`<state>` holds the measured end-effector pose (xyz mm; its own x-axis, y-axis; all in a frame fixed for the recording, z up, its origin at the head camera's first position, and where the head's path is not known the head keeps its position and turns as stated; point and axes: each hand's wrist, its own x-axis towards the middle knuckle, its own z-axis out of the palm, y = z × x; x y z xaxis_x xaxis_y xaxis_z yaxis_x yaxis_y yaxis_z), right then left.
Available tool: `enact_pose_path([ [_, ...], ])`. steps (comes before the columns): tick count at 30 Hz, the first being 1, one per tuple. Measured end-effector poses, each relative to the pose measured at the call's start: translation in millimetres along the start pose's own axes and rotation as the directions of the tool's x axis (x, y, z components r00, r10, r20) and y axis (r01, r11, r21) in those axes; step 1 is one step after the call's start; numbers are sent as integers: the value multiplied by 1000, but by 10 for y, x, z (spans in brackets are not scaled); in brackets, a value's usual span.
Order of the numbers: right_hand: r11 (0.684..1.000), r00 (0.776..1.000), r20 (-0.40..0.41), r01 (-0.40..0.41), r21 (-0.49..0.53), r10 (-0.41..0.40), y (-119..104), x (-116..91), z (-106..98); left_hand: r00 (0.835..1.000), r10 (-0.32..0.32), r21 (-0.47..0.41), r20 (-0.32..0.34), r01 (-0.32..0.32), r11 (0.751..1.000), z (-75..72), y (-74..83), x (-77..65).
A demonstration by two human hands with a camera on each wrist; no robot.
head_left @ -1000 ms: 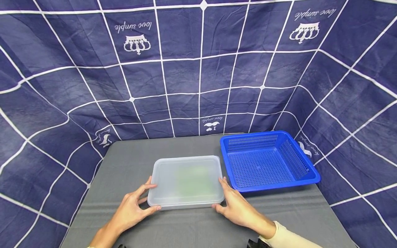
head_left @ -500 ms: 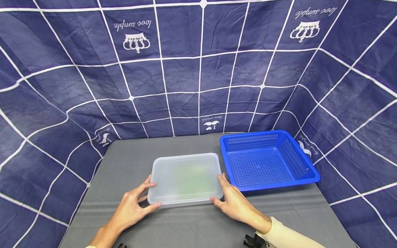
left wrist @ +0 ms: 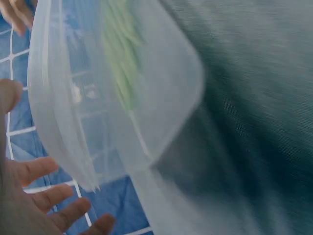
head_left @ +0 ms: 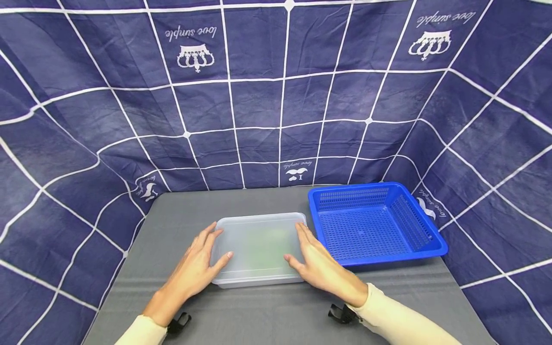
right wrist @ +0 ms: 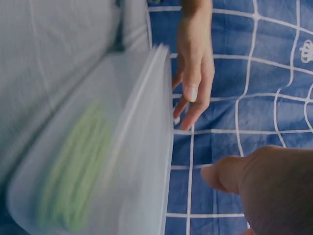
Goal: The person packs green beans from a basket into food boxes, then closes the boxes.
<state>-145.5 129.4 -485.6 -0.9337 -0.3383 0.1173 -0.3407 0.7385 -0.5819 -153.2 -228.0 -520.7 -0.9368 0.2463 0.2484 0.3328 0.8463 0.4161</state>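
Observation:
A clear plastic food container (head_left: 258, 249) with a frosted lid sits at the middle of the grey-covered table. Long thin green stalks (right wrist: 78, 171) lie in it, showing through the wall in both wrist views. My left hand (head_left: 196, 261) hovers over the container's left end, fingers spread and holding nothing. At the other end my right hand (head_left: 321, 266) is over the lid's right edge, its thumb apart from the other fingers. In the left wrist view, the left fingers (left wrist: 54, 196) stand off from the lid.
A blue plastic basket (head_left: 362, 232) with mesh walls stands right beside the container, near the right hand. Navy cloth (head_left: 258, 105) with white grid lines hangs around the back and sides of the grey table cover (head_left: 194, 206).
Both hands have let go of the container's ends and lifted, moving inward and farther forward over the lid. The container stays in nearly the same place.

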Motion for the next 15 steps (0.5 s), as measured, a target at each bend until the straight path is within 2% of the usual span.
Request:
enact_pose_path([
  [4, 996, 999, -30, 25, -84, -27, 33, 267, 51, 997, -19, 39, 79, 16, 999, 77, 91, 206],
  [7, 989, 1000, -22, 1, -146, -4, 72, 421, 111, 991, -38, 61, 125, 31, 998, 148, 132, 317],
  [11, 983, 999, 15, -48, -178, 51, 107, 533, 176, 987, -53, 90, 151, 40, 995, 218, 128, 391],
  [15, 979, 995, 35, -82, -185, 90, 121, 575, 215, 988, -46, 95, 146, 32, 995, 253, 101, 405],
])
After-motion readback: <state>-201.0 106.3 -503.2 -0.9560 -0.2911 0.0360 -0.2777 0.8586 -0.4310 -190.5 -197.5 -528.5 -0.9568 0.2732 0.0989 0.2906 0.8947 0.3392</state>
